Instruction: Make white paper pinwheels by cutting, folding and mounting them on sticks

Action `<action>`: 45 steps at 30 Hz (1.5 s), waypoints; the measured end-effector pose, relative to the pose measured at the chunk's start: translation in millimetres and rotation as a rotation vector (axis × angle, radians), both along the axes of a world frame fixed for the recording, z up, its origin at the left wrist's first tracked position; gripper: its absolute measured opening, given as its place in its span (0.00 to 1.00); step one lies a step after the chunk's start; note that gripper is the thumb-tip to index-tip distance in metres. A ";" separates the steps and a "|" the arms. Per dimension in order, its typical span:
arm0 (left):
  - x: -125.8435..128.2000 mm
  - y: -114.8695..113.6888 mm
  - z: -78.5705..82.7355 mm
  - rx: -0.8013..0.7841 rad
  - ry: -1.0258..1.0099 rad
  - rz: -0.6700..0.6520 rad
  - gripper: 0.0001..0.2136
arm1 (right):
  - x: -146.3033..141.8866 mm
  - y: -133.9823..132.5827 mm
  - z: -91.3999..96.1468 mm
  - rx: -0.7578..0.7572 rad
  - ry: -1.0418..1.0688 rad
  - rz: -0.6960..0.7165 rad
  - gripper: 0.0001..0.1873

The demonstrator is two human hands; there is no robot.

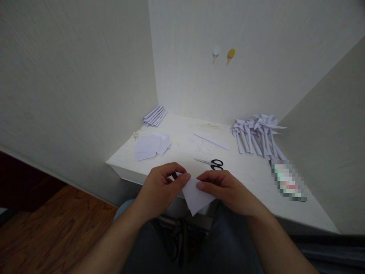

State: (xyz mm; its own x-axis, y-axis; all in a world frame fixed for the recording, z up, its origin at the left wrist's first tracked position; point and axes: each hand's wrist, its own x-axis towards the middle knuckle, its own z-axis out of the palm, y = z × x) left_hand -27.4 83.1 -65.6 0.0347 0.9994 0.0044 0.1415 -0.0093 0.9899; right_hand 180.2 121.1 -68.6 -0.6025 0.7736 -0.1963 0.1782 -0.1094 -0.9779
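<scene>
A folded piece of white paper hangs point down between both hands, just in front of the white table's near edge. My left hand pinches its upper left corner with thumb and curled fingers. My right hand grips its upper right edge, fingers closed over it. Black-handled scissors lie on the table just beyond my hands.
Loose white sheets lie at the left of the table, a bundle of rolled paper sticks in the far corner, a single stick mid-table, and several paper pinwheels at the right. A blurred-out object lies near the right wall.
</scene>
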 end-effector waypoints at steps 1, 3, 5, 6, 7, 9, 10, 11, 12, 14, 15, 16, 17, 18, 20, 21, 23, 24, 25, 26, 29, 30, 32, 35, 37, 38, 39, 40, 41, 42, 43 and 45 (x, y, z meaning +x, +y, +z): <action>0.0 0.7 -0.1 0.009 0.005 0.005 0.10 | -0.1 -0.1 -1.1 0.008 -0.004 -0.013 0.18; -1.7 3.1 -1.1 0.031 0.023 0.011 0.10 | 0.0 -0.1 -3.2 0.016 -0.009 -0.035 0.18; -4.1 6.1 -3.2 0.052 0.032 0.013 0.10 | 0.1 0.2 -4.9 0.003 0.003 -0.044 0.18; -4.9 7.7 -4.2 0.058 0.030 0.014 0.10 | 0.0 0.4 -5.4 -0.011 0.016 -0.047 0.18; -5.4 9.3 -5.0 0.059 0.024 0.017 0.10 | -0.2 0.6 -5.8 -0.026 0.029 -0.048 0.18; -5.2 12.0 -5.8 0.055 0.008 0.026 0.09 | -0.8 0.9 -6.5 -0.050 0.047 -0.054 0.18; -4.7 13.1 -5.9 0.052 -0.003 0.031 0.09 | -1.1 0.8 -6.9 -0.058 0.051 -0.062 0.18; -4.1 14.0 -5.8 0.048 -0.018 0.029 0.09 | -1.4 0.5 -7.3 -0.065 0.055 -0.069 0.18; -3.5 14.7 -5.9 0.039 -0.033 0.017 0.09 | -1.5 0.0 -7.7 -0.069 0.058 -0.076 0.18; -2.7 15.3 -6.7 0.004 -0.061 -0.034 0.09 | -1.6 -1.8 -8.4 -0.063 0.057 -0.083 0.18; -2.4 15.3 -7.5 -0.020 -0.070 -0.062 0.09 | -1.4 -3.0 -8.6 -0.053 0.051 -0.084 0.19; -2.2 15.2 -8.5 -0.042 -0.075 -0.082 0.09 | -1.3 -4.3 -8.8 -0.038 0.040 -0.083 0.19; -1.9 14.9 -9.6 -0.057 -0.072 -0.090 0.09 | -1.2 -5.7 -8.8 -0.021 0.028 -0.085 0.19; -1.7 14.6 -10.6 -0.064 -0.063 -0.085 0.09 | -1.2 -6.8 -8.8 -0.005 0.019 -0.089 0.19; -0.8 13.8 -12.0 -0.066 -0.042 -0.060 0.09 | -1.4 -8.5 -8.7 0.011 0.014 -0.099 0.18; -0.2 13.3 -12.5 -0.066 -0.040 -0.047 0.10 | -1.6 -8.9 -8.7 0.013 0.017 -0.104 0.19; 0.9 12.5 -12.9 -0.074 -0.067 -0.029 0.10 | -2.1 -9.1 -9.0 0.008 0.025 -0.106 0.19; 1.4 12.1 -13.0 -0.080 -0.093 -0.024 0.10 | -2.3 -8.9 -9.4 0.005 0.029 -0.103 0.20; 1.8 11.6 -13.0 -0.086 -0.119 -0.021 0.10 | -2.4 -8.8 -9.9 0.002 0.033 -0.101 0.20; 2.0 11.1 -12.9 -0.092 -0.140 -0.019 0.10 | -2.3 -8.8 -10.6 -0.001 0.036 -0.097 0.20; 0.6 9.5 -12.8 -0.103 -0.168 -0.026 0.10 | -0.6 -9.6 -13.3 -0.001 0.036 -0.086 0.19; -0.7 9.0 -13.0 -0.107 -0.167 -0.033 0.10 | 0.4 -10.3 -14.3 0.003 0.032 -0.084 0.19; -4.6 8.3 -13.8 -0.115 -0.162 -0.046 0.10 | 3.7 -12.0 -16.4 0.019 0.019 -0.086 0.18; -11.5 7.8 -17.2 -0.124 -0.151 -0.049 0.10 | 10.7 -15.2 -19.4 0.023 0.004 -0.096 0.17; -14.9 7.6 -20.9 -0.137 -0.175 -0.023 0.11 | 15.5 -17.6 -21.2 0.014 0.001 -0.102 0.17; -16.0 7.6 -22.9 -0.150 -0.195 -0.012 0.11 | 17.5 -18.7 -22.0 0.013 0.001 -0.108 0.17; -16.8 7.5 -25.0 -0.163 -0.221 -0.003 0.11 | 19.0 -19.7 -22.7 0.015 0.002 -0.116 0.17; -17.6 7.4 -26.8 -0.174 -0.246 0.003 0.12 | 20.2 -20.5 -23.3 0.017 0.006 -0.126 0.17; -18.6 7.2 -28.3 -0.177 -0.266 0.003 0.12 | 21.0 -21.0 -24.1 0.015 0.012 -0.136 0.17; -20.2 7.0 -29.4 -0.173 -0.278 -0.002 0.12 | 21.5 -21.3 -25.0 0.002 0.021 -0.145 0.17; -22.3 6.6 -29.9 -0.159 -0.289 -0.019 0.11 | 21.9 -21.2 -26.2 -0.019 0.035 -0.154 0.17; -28.3 5.5 -29.0 -0.106 -0.292 -0.092 0.15 | 22.4 -20.4 -29.5 -0.081 0.079 -0.182 0.16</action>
